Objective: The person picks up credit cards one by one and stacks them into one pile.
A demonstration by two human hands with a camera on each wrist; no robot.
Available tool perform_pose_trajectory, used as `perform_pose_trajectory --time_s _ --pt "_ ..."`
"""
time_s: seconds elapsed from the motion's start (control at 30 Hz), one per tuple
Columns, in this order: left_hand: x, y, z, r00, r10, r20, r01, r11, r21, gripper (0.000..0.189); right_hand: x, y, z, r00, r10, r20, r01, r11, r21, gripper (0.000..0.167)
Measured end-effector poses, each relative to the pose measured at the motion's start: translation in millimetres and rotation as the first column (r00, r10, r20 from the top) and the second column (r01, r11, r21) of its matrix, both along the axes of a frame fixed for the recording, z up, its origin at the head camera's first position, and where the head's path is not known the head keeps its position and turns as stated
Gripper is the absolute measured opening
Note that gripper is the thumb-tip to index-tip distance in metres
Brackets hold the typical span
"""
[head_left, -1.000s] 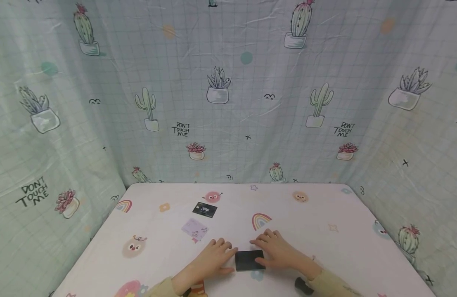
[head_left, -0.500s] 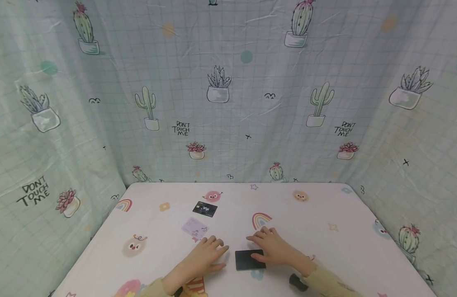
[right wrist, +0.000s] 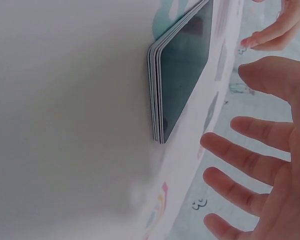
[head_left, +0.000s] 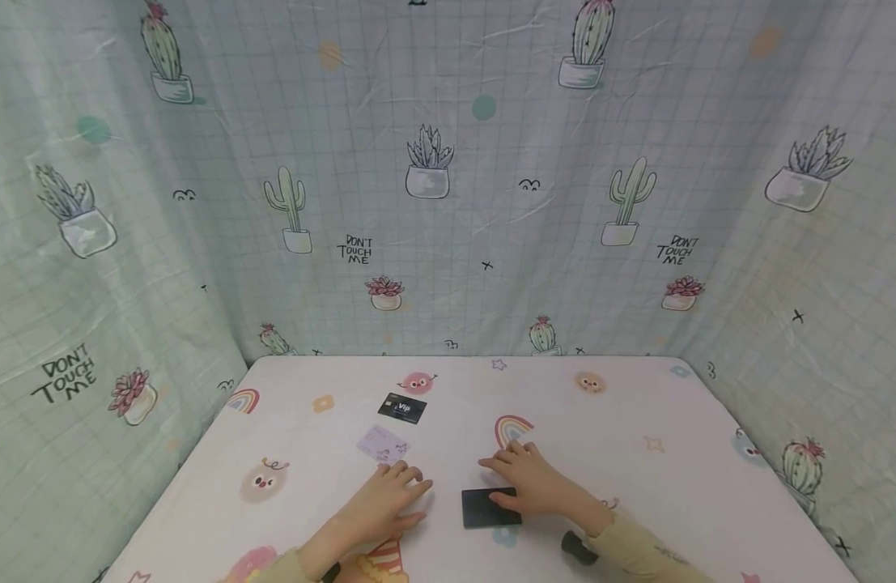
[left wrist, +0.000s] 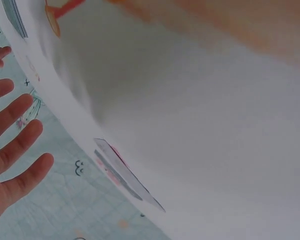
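Your left hand and right hand are apart, both empty; you seem between grasps, and the card stack nearest the right likely calls for an edge pinch next.

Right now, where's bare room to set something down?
Widest bare patch: right side, between the right hand and the far and right edges of the table. Another: left of the purple card and Vip card, out to the left edge. Crowded: near middle, where the left hand and right hand flank the dark card stack.
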State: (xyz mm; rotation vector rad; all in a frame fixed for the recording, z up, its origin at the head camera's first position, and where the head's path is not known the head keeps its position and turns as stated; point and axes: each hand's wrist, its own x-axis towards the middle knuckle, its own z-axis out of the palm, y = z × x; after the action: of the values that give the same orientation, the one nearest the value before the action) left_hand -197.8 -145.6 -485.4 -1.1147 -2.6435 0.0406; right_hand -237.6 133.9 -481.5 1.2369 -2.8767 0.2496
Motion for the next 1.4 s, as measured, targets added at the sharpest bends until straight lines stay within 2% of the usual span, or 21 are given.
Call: perform_pose_trajectory --time_s 0.2,0.37,0.6,0.8,1.07,1.4 --pt "0.8 -7.7 1.3 0.998 -0.044 -0.049 0.046 0.998 0.033 0.038 0.5 -1.9 4.9 1.000 0.018 0.000 -0.018 1.000 -0.019 0.045" --pt "0.3 -13.1 2.6 0.998 -0.053 -0.042 0.055 0.998 0.030 0.037 0.1 -4.4 8.1 0.999 0.035 0.008 -0.035 0.999 -0.034 0.044" --pt "-1.0 -21.2 -0.7 0.994 -0.066 -0.093 0.071 0.996 0.051 0.036 -2.2 -8.0 5.4 0.999 0.045 -0.006 -0.045 0.999 -0.018 0.043" --pt "-3.6 -29.1 -5.7 0.996 -0.026 -0.088 0.030 0.998 0.052 0.036 -3.1 -13.6 3.8 0.995 0.075 -0.063 -0.077 0.996 -0.033 0.042" --pt "-5.9 -39.3 -2.4 0.999 0.045 -0.012 -0.045 0.998 0.048 0.036 -5.9 -23.7 4.8 0.999 0.035 -0.014 -0.035 0.999 0.001 0.041" --pt "-12.8 -51.8 -4.5 0.997 0.068 -0.045 -0.065 0.995 0.074 0.035 -9.0 -36.6 2.5 1.000 0.011 0.006 -0.011 1.000 -0.006 0.040"
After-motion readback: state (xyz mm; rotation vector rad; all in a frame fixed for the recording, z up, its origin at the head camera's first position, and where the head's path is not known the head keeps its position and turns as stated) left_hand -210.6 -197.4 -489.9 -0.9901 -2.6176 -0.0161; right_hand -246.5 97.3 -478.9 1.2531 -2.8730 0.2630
